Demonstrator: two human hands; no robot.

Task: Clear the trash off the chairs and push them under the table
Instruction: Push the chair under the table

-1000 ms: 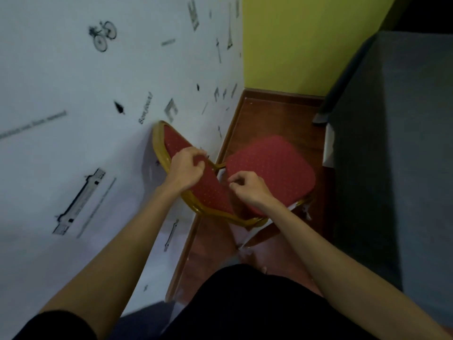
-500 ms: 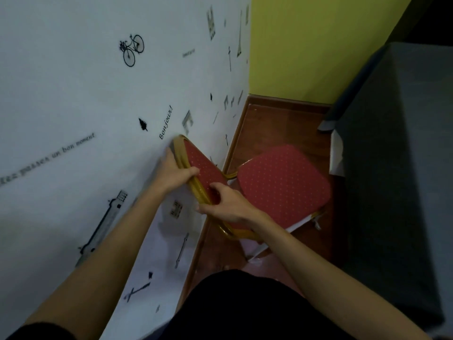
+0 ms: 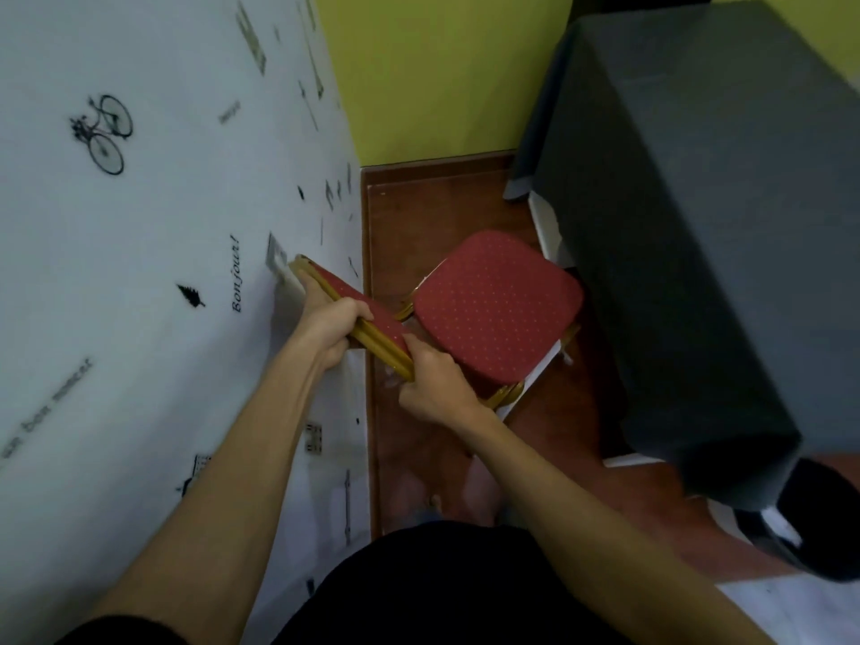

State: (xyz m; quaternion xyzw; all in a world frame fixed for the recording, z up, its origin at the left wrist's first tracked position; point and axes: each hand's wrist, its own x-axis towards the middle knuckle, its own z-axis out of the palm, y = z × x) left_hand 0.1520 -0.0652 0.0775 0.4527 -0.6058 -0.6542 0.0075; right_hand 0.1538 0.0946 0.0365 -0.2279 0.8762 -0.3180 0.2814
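Observation:
A chair [image 3: 495, 302] with a red dotted seat and a gold frame stands on the brown floor between the white wall and the table. Its seat is bare; no trash lies on it. My left hand [image 3: 332, 325] grips the top of the chair's backrest [image 3: 358, 309] from the wall side. My right hand [image 3: 435, 384] holds the lower end of the same gold backrest frame. The table [image 3: 698, 225], draped in a grey cloth, stands to the right, and the seat's far corner lies close to the cloth's edge.
A white wall [image 3: 139, 225] with black stickers runs along the left, close behind the backrest. A yellow wall [image 3: 442, 62] closes the far end. A dark object [image 3: 823, 519] sits on the floor at the lower right, past the table's corner.
Both hands shifted from the face of the backrest to a firm grip on its gold frame. The chair has moved away from the wall and towards the table.

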